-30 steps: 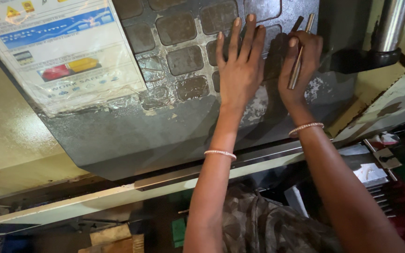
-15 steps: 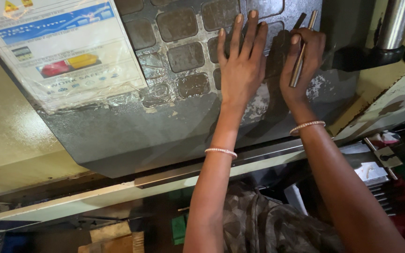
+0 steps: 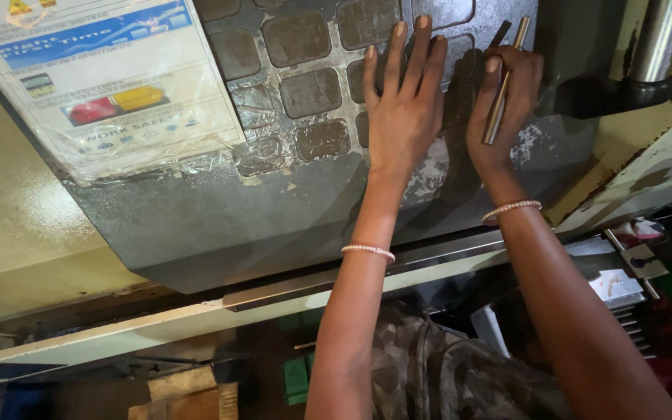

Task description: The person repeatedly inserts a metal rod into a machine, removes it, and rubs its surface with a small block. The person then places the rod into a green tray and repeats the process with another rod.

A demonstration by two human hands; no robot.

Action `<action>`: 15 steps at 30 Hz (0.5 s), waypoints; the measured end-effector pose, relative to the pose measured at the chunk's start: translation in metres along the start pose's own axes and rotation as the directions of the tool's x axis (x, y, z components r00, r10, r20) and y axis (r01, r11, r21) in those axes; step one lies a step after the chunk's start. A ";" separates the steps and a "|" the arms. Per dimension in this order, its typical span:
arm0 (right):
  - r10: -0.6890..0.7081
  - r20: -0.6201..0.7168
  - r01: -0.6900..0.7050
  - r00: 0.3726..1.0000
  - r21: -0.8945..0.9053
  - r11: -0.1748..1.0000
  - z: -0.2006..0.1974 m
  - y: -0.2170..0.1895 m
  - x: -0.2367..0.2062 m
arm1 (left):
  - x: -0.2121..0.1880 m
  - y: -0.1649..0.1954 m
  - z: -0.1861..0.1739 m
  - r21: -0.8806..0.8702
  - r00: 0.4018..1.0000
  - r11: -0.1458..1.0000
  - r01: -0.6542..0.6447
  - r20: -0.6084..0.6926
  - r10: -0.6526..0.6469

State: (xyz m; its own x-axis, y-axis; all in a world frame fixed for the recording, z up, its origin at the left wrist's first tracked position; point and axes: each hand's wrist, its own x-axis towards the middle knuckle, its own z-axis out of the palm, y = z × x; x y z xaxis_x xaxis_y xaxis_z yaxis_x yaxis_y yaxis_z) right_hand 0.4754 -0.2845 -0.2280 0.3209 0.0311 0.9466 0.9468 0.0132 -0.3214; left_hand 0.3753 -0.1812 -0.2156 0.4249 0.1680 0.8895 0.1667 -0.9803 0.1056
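Note:
My left hand (image 3: 402, 105) lies flat, fingers spread, on a dark grey metal mould plate (image 3: 219, 218) patterned with square, rounded-corner recesses (image 3: 309, 89). Just to its right, my right hand (image 3: 503, 109) rests on the same plate and grips a thin metal rod (image 3: 505, 78), held nearly upright between thumb and fingers. Both wrists wear thin beaded bracelets. The rod's upper tip points towards the top edge of the plate.
A laminated safety poster (image 3: 103, 78) is taped to the plate's upper left. A shiny steel tie bar (image 3: 659, 39) runs at top right. Cream-painted machine frame (image 3: 639, 179) lies right and below. Small metal parts (image 3: 620, 284) sit at lower right; wooden blocks (image 3: 188, 393) lie below.
Both hands stay almost where they were on the plate. The view has shifted only slightly; the rod remains in my right hand.

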 end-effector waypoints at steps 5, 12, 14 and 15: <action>-0.019 0.002 0.019 1.000 -0.002 1.000 0.000 0.001 0.001 | 0.000 0.001 -0.001 -0.001 1.000 1.000 0.002 0.012 -0.002; -0.003 -0.001 0.003 1.000 -0.011 1.000 0.000 0.002 0.000 | 0.000 0.002 -0.002 0.013 1.000 1.000 0.000 0.006 0.000; -0.011 0.003 0.011 1.000 -0.009 1.000 0.000 0.001 0.000 | 0.000 0.002 -0.002 0.015 1.000 1.000 -0.002 0.008 0.002; -0.014 0.009 0.014 1.000 -0.007 1.000 -0.001 0.001 0.000 | 0.000 0.002 -0.002 0.016 1.000 1.000 -0.004 0.009 0.003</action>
State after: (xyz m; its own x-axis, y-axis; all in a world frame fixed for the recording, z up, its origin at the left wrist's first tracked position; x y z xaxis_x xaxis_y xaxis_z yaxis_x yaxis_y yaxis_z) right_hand 0.4759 -0.2851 -0.2286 0.3076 0.0398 0.9507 0.9513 0.0063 -0.3081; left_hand 0.3737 -0.1833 -0.2143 0.4333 0.1655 0.8859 0.1790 -0.9792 0.0954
